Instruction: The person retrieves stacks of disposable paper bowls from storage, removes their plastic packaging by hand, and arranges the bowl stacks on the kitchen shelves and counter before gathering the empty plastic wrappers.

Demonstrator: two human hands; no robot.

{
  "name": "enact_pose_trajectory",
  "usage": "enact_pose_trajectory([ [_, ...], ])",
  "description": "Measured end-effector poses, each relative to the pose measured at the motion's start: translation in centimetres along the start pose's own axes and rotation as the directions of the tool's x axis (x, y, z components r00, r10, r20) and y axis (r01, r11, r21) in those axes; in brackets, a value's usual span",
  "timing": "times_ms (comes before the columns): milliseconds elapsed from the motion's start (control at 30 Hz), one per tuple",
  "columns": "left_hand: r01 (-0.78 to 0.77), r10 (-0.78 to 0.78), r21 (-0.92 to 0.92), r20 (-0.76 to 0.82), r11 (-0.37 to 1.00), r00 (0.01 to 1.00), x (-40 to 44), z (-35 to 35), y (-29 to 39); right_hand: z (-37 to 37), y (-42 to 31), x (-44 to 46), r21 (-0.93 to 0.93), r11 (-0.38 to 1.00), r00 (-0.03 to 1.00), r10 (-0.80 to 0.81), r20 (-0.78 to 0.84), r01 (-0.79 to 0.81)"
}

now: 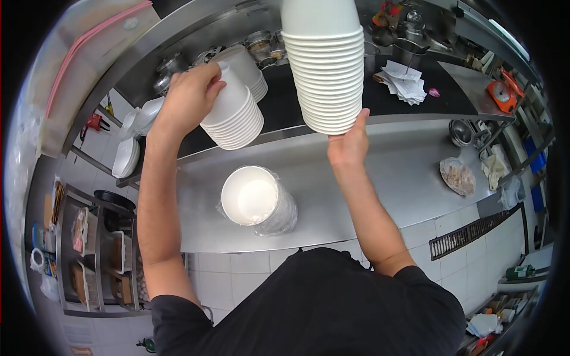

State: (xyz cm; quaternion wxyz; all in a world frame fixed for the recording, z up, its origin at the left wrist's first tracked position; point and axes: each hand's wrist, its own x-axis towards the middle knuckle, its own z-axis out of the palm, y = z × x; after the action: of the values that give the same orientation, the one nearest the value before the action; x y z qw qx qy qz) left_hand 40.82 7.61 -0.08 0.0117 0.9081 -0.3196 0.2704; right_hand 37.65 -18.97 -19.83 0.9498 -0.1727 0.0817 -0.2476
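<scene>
My right hand (pixel 349 144) is under the lower end of a tall stack of white paper tubs (pixel 330 83). The tubs are nested upside down, with their rims in close bands, and the stack's top runs out of view. My left hand (pixel 196 95) is closed at the upper end of a shorter stack of white tubs (pixel 237 115) at the front edge of the black shelf. Right behind that one is another stack of tubs (pixel 256 80). Below, on the steel counter, a white tub stack in clear plastic wrap (pixel 276 207) shows its open mouth.
Papers (pixel 404 82) and an orange scale (pixel 502 95) are on the raised shelf, with pots behind. White bowls (pixel 126 157) stand at its left end. A plastic bag of food (pixel 458 176) lies on the counter's right. A rack with bins (pixel 98 252) is at lower left.
</scene>
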Motion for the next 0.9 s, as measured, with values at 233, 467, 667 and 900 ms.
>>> enact_pose_trajectory([
  [233,-0.119,0.006,-0.31,-0.342,0.943,0.94,0.1,4.1,10.0,-1.8,-2.7,0.8,-0.584,0.797,0.977,0.213,0.032,-0.154],
  [467,0.092,-0.198,-0.44,-0.203,0.893,0.959,2.2,8.8,11.7,-0.4,-7.7,0.1,-0.82,-0.148,0.814,-0.112,0.569,0.553],
  [667,0.243,-0.247,-0.317,0.026,0.917,0.969,2.1,7.9,10.9,3.6,-2.9,3.5,-0.61,-0.282,0.602,-0.127,0.789,0.74],
  [900,0.243,-0.288,-0.385,-0.064,0.891,0.955,-3.9,2.2,10.1,5.9,1.0,9.4,-0.652,-0.306,0.664,-0.08,0.744,0.694],
])
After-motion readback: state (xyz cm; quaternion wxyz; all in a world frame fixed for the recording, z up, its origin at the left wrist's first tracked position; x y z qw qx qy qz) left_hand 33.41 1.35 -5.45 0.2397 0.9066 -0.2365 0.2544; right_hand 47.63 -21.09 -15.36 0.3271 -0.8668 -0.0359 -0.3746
